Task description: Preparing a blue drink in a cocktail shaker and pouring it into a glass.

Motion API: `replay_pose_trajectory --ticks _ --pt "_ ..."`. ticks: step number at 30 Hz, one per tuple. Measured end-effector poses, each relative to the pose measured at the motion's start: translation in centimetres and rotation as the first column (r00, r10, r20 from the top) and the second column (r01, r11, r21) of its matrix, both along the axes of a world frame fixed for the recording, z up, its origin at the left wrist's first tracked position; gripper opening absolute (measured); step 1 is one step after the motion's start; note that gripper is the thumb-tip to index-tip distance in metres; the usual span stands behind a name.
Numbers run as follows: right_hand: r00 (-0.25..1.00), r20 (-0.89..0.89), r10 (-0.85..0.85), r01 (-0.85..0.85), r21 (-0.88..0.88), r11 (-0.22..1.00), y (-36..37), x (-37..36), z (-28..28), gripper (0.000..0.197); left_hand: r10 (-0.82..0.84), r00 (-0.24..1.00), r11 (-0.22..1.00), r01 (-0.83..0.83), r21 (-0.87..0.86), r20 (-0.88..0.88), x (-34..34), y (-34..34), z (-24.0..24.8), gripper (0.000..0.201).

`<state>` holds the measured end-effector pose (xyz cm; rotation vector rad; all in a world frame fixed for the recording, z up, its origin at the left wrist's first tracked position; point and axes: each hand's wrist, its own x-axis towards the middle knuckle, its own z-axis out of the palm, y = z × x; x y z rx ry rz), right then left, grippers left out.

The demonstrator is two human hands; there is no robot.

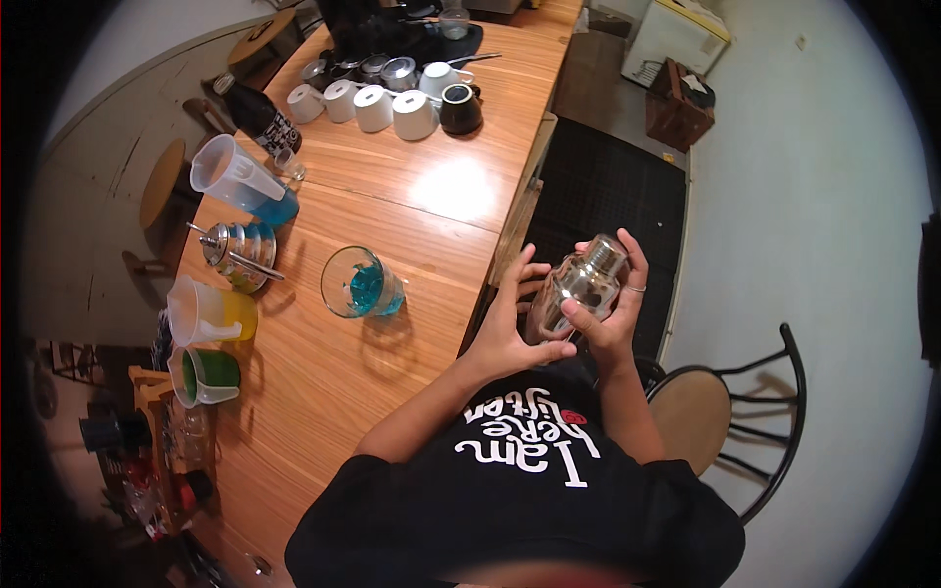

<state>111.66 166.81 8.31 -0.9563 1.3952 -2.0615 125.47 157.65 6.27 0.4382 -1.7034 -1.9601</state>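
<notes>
A shiny metal cocktail shaker (576, 284) is held tilted in front of my body, just off the table's right edge, its capped end pointing up and away. My right hand (618, 309) grips it, with the thumb across the front and the fingers along the cap and far side. Around the lower end curves my left hand (510, 318), its thumb under the base and its fingers partly hidden behind the metal. On the wooden table (431, 323), to the left, stands a clear glass (338, 284) with some blue liquid and what look like ice cubes.
Along the table's left edge stand plastic jugs with blue (227, 171), yellow (201, 312) and green liquid (211, 377), a metal-banded jar (240, 255) and a dark bottle (257, 113). Several upturned cups (372, 108) are farther back. A round-seated chair (691, 416) is at my right.
</notes>
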Motion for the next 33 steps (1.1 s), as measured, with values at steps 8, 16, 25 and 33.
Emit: replay_pose_trajectory --ticks 8,16,25,33 --pt "0.862 -0.346 0.369 -0.396 -0.009 0.918 -11.0 -6.6 -1.0 0.107 0.380 0.925 0.870 -0.356 -0.343 0.004 -3.8 -4.5 -3.0 0.097" --pt "0.635 -0.359 0.684 -0.693 0.128 0.710 -23.0 -8.3 0.2 0.112 0.705 0.697 0.700 -0.713 -0.023 -0.131 -7.1 -9.2 -3.5 0.120" --pt "0.650 -0.596 0.471 -0.562 0.040 0.826 -40.7 -0.1 -0.6 0.092 0.850 0.525 0.524 -0.851 0.029 0.040 -5.9 -6.9 -4.9 0.085" --pt "0.665 -0.648 0.372 -0.475 0.018 0.880 -47.7 6.3 -2.3 0.087 0.833 0.547 0.551 -0.834 -0.028 0.078 -5.1 -4.0 -3.8 0.050"
